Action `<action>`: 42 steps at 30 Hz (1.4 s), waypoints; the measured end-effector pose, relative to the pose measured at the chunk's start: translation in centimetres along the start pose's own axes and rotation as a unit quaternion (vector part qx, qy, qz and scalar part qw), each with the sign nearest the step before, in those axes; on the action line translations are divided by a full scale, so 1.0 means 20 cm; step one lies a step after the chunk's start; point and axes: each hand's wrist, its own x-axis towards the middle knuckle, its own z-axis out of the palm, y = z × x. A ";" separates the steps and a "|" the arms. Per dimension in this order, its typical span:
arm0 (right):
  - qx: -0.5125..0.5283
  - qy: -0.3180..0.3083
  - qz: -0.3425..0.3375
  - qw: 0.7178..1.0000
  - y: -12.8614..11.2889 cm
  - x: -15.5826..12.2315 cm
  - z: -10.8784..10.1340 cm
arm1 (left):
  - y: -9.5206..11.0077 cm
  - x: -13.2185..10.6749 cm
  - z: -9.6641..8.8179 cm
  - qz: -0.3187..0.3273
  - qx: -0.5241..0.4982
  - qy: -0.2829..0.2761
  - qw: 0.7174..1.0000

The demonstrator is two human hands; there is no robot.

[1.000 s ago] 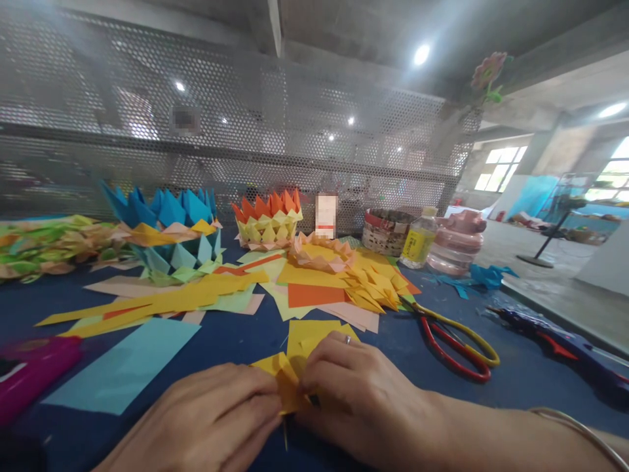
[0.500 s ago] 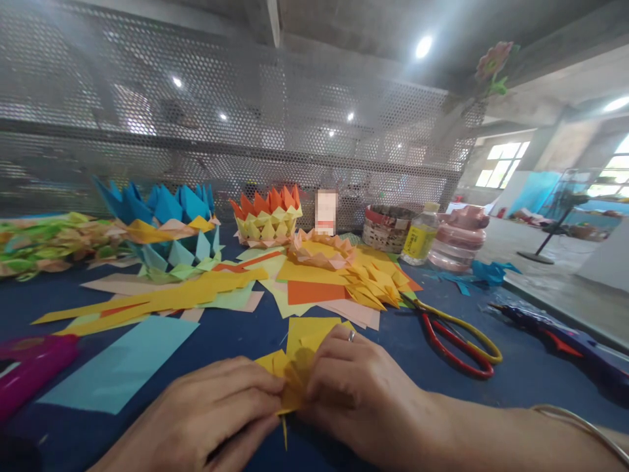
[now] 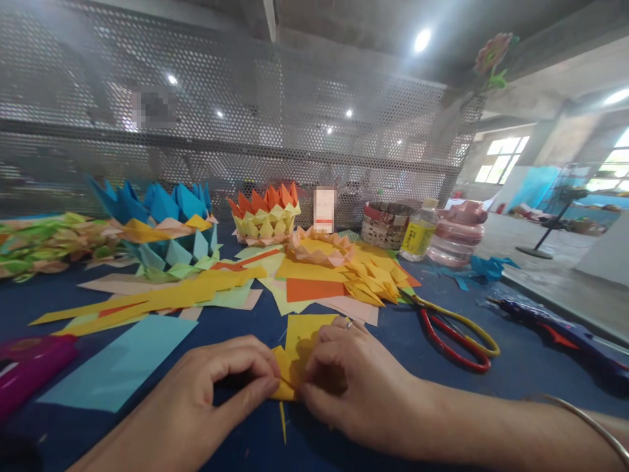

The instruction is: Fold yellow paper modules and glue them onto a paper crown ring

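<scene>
Low in the middle of the head view, a small folded piece of yellow paper (image 3: 284,388) is between my two hands. My left hand (image 3: 228,380) pinches its left side with thumb and fingers. My right hand (image 3: 354,380), with a ring on one finger, is closed on its right side; its fingertips are partly hidden. Behind the fold lies a flat yellow sheet (image 3: 302,331), partly covered by my right hand. A thin yellow paper sliver (image 3: 283,423) lies just below. Left of my left hand rests a light blue paper rectangle (image 3: 122,360).
Scissors (image 3: 457,331) and a dark blue glue gun (image 3: 560,341) lie at right, a magenta tool (image 3: 34,367) at left. Behind stand a blue folded-paper ring (image 3: 171,203), an orange-yellow one (image 3: 268,216), yellow folded pieces (image 3: 376,278), a basket (image 3: 386,226) and a bottle (image 3: 419,233).
My left hand has lifted and arched, its fingers drawing into a pinch at the fold's left edge. My right hand has shifted slightly, still on the yellow paper.
</scene>
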 end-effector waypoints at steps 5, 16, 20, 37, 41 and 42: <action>-0.007 0.007 0.015 1.000 0.00 0.01 0.01 | 0.02 0.02 0.01 -0.035 0.004 0.009 0.999; 0.011 0.005 0.021 1.000 0.01 0.00 0.02 | 0.05 0.05 0.04 -0.034 0.008 0.036 0.999; 0.006 -0.008 0.025 1.000 0.00 0.00 0.01 | 0.06 0.05 0.04 -0.040 0.010 0.034 0.999; 0.017 -0.042 0.014 0.999 -0.01 -0.02 -0.03 | 0.03 0.04 0.03 -0.050 0.043 0.033 0.997; -0.029 -0.062 -0.018 0.997 -0.02 -0.03 -0.04 | 0.03 0.02 0.02 0.029 0.086 0.046 0.995; -0.042 -0.063 -0.029 0.997 -0.02 -0.03 -0.04 | 0.03 0.01 0.02 0.060 0.108 0.038 0.992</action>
